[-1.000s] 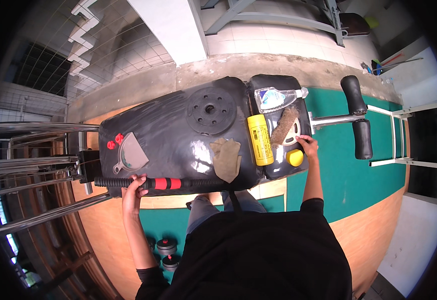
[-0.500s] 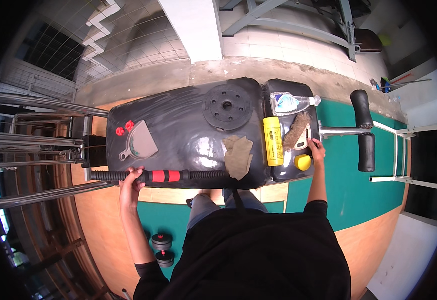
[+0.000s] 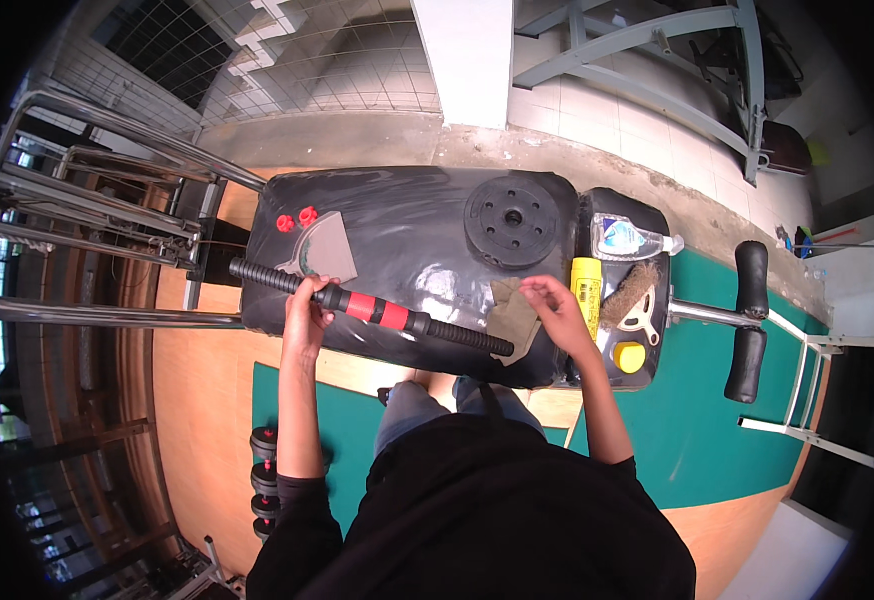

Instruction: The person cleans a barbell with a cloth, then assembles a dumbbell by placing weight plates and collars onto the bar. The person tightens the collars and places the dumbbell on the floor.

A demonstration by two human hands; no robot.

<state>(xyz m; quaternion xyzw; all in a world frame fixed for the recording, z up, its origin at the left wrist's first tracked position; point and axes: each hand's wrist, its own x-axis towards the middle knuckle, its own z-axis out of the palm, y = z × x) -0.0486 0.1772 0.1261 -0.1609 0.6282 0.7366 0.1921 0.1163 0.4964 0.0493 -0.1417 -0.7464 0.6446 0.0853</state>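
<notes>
The left hand [image 3: 305, 312] is clenched around a short dumbbell bar [image 3: 372, 306], which lies slantwise across the middle of the frame, from the centre left down toward the centre; the bar is black and ribbed with thread along both end stretches, and its middle grip carries red sleeves parted by a black band; the hand closes on it just left of the red part. The bar sits over a black padded bench [image 3: 407, 230], its glossy cover creased and catching the light. The right hand [image 3: 554, 305], right of centre, has its fingers curled down on a grey-brown sheet of abrasive paper [image 3: 513, 318] that lies on the bench, right at the lower right end of the bar; whether it pinches the sheet or only presses on it cannot be told. Above that hand a black weight plate [image 3: 513, 221] rests flat on the bench. Near the bar's upper left end lie two red collar nuts [image 3: 296, 218] side by side and a scraper [image 3: 325, 250] with a wide grey blade. On the smaller black pad to the right stand, close together, a yellow spray can [image 3: 586, 288] lying on its side, a clear plastic bottle [image 3: 629, 239], a wire brush [image 3: 636, 300] and a yellow cap [image 3: 629, 356]; further right two black foam rollers [image 3: 750, 320] sit on a metal stem over the green floor [image 3: 707, 420].
</notes>
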